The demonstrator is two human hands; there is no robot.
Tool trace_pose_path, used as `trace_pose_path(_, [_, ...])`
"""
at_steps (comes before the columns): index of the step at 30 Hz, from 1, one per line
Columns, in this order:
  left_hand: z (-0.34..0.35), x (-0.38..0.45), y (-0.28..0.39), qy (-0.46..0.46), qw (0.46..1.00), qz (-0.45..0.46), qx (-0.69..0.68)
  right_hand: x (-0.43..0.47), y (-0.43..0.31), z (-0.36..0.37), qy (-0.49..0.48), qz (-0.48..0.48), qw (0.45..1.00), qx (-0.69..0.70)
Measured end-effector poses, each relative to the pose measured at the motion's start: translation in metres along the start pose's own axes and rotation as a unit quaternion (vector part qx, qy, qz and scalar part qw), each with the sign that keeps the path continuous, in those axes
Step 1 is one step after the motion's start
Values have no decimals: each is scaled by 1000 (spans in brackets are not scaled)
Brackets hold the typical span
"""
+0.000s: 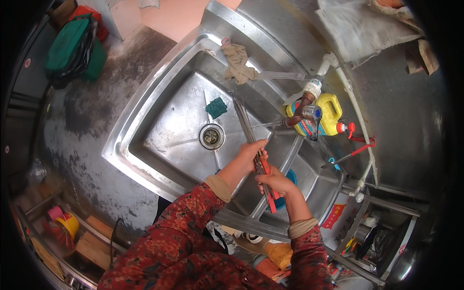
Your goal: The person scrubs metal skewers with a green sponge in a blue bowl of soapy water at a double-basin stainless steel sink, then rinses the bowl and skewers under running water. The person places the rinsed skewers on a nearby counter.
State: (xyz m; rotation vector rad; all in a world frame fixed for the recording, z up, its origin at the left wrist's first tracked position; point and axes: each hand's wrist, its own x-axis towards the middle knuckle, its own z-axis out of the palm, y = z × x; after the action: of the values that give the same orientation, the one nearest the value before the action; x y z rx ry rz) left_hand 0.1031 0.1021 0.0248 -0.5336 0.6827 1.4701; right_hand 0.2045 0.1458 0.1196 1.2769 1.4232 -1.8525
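Observation:
My left hand (253,154) grips a bundle of long thin metal rods (243,117) near its middle, the far ends slanting over the stainless steel sink basin (170,119). Closer to me, my right hand (276,181) is closed around the same bundle, where red strips, perhaps handles (271,206), show among the rods. Water runs from the tap (302,114) toward the rods. A green scouring pad (216,107) lies in the basin beyond the round drain (212,136). Just what the rods are I cannot tell.
Over the back rim lies a tan cloth (238,63). A yellow detergent jug (328,112) stands behind the tap. A blue bowl (291,175) sits partly hidden in the second basin. A red-handled tool (357,150) hangs by the white pipe (353,98). A green bin (69,49) stands far left.

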Motion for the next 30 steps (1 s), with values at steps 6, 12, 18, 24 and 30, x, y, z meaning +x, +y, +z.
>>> trace_pose_path(6, [0, 4, -10, -52, 989, -105, -85, -18, -20, -2, -35, 97, 979, 175])
trace_pose_path(12, [28, -4, -37, 16, 974, -119, -191, -45, -62, -17, -7, 227, 971, 75])
trace_pose_path(18, [19, 20, -42, -18, 912, -153, -379, -11, -88, -25, 21, 318, 939, -131])
trace_pose_path(24, [-9, 52, -41, 0, 886, -152, -439, 41, -91, -15, 4, 351, 906, -236])
trace_pose_path(30, [-13, 62, -35, 34, 868, -159, -469, 63, -84, -15, -5, 355, 893, -275])
